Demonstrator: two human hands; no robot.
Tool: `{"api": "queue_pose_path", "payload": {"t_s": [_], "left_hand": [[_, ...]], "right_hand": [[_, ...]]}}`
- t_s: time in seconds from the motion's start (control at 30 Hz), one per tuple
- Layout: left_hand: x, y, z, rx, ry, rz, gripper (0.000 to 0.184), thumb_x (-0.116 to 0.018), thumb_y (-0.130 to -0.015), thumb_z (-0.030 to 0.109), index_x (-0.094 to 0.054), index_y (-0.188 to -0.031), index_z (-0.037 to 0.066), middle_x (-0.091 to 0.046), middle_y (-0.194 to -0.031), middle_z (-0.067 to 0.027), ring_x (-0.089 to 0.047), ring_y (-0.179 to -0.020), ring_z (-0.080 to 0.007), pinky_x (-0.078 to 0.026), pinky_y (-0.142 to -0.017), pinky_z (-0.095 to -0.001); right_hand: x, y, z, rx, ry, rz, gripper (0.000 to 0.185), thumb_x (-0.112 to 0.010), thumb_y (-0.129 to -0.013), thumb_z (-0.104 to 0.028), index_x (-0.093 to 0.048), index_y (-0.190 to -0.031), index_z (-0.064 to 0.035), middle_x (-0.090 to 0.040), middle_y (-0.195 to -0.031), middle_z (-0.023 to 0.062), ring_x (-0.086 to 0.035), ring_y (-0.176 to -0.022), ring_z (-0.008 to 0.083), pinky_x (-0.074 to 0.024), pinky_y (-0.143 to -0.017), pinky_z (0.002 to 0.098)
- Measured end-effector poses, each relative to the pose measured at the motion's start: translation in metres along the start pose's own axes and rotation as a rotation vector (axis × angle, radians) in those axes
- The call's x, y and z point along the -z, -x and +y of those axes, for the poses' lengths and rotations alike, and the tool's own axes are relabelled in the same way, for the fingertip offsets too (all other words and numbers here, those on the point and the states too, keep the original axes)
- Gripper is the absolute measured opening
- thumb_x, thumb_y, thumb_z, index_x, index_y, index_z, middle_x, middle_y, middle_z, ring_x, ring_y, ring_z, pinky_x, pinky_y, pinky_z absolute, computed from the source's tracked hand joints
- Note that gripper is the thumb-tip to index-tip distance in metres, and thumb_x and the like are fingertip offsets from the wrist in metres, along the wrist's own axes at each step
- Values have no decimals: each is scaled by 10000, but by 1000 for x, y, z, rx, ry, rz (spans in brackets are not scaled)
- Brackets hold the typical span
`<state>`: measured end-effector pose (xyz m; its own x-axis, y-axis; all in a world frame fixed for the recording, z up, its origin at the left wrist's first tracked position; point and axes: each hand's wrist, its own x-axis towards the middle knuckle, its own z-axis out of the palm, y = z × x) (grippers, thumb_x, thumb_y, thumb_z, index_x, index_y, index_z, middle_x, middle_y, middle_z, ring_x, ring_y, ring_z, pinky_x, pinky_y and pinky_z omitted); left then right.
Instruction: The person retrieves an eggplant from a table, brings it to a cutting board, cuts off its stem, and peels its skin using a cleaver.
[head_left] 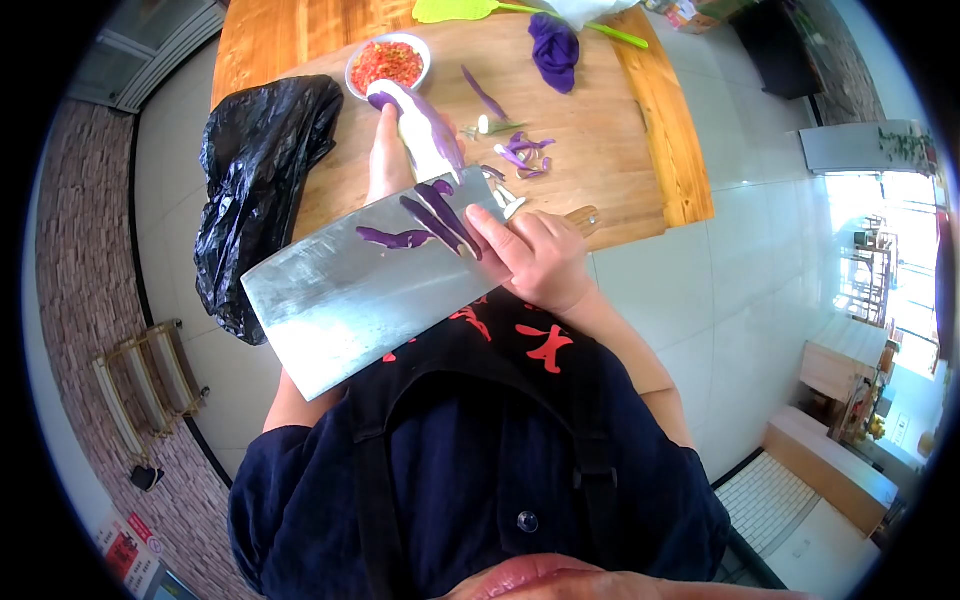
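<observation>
My left hand [388, 155] is wrapped round a partly peeled eggplant [430, 130], white along one side with purple skin left on the other. In my right hand [545, 258] is a wide cleaver [340, 300], its blade tilted across in front of me and close to the eggplant's near end. Several strips of purple peel [435, 222] cling to the blade. More peelings [525, 155] lie on the wooden cutting board [610, 150], beside a cut stem end [487, 125]. The cleaver hides part of my left forearm.
Behind the eggplant stands a white bowl [428, 72] of chopped red chilies [385, 65]. A black plastic bag [255, 150] drapes over the table's left edge. At the back are a twisted purple cloth [555, 55] and a green fly swatter [455, 9].
</observation>
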<state>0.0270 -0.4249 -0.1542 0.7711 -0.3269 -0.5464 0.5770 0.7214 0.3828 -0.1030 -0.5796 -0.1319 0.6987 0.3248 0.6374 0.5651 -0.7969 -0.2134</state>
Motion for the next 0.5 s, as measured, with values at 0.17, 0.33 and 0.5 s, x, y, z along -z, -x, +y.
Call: {"api": "queue_pose_path", "payload": {"t_s": [0.17, 0.33, 0.5], "left_hand": [[-3, 6, -2, -37, -14, 25, 603, -335, -947, 545, -581, -950, -5, -618, -768, -121, -600, -644, -257, -502, -582, -373], [9, -4, -3, 0, -71, -37, 622, -327, -949, 552, -584, -953, -14, -625, -765, -134, -605, -646, -262, -501, -582, -375], [7, -1, -4, -54, -142, -37, 627, -321, -951, 551, -578, -932, -20, -616, -749, -135, -604, -643, -263, -500, -581, -376]], "right_hand": [[-8, -2, 8, -26, -34, 143, 393, -721, -699, -88, -672, -1088, -117, -370, -591, -2, -416, -470, 149, -357, -429, 279], [0, 1, 0, -2, 3, -14, 404, -702, -710, -131, -667, -1113, -122, -369, -604, 0, -416, -475, 154, -360, -437, 287], [0, 1, -1, -21, -36, 26, 410, -706, -707, -125, -665, -1115, -122, -367, -604, 1, -415, -473, 153, -356, -433, 288]]}}
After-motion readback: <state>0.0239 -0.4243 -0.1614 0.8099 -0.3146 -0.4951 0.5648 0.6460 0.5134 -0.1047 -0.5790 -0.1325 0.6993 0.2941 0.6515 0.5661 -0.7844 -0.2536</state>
